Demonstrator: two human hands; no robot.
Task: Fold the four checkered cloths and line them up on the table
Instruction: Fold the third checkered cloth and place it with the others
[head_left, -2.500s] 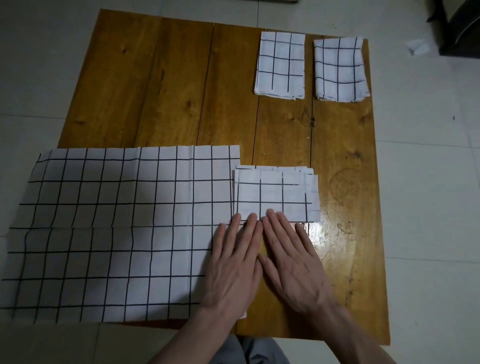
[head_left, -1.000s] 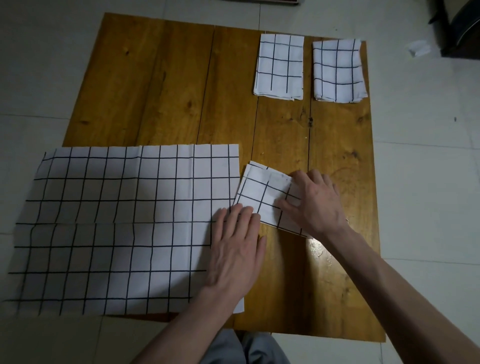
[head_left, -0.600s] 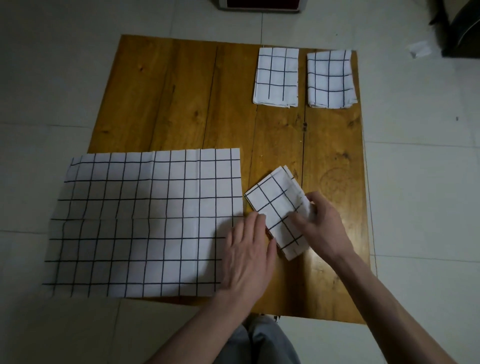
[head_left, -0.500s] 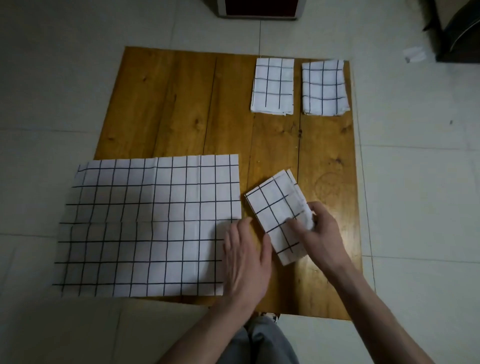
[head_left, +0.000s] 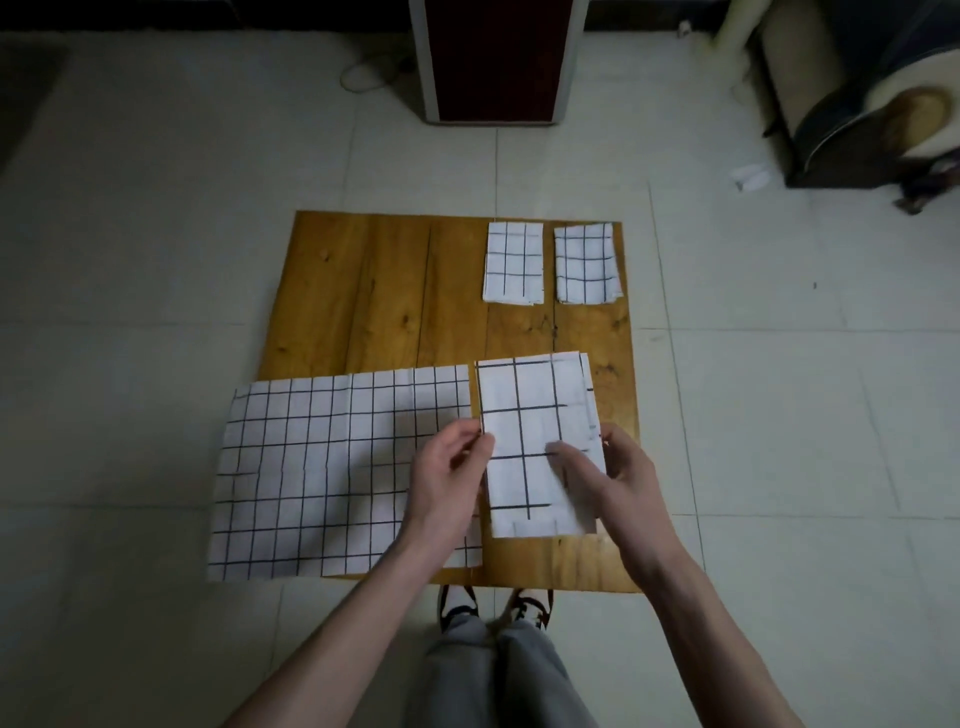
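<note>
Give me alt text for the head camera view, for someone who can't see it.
Both hands, left hand and right hand, hold a folded checkered cloth above a wooden table. An unfolded cloth lies at left; two folded cloths sit side by side at the far edge.

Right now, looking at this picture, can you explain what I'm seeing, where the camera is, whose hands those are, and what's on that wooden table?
The camera sits on a person's head, looking down past their legs, so the two hands are their own; there is no machine. Below is a low wooden table on a tiled floor. The left hand and right hand hold a folded checkered cloth by its side edges. Two more folded cloths lie side by side at the table's far right. One unfolded cloth lies spread flat at the near left, hanging past the table's edge.
</note>
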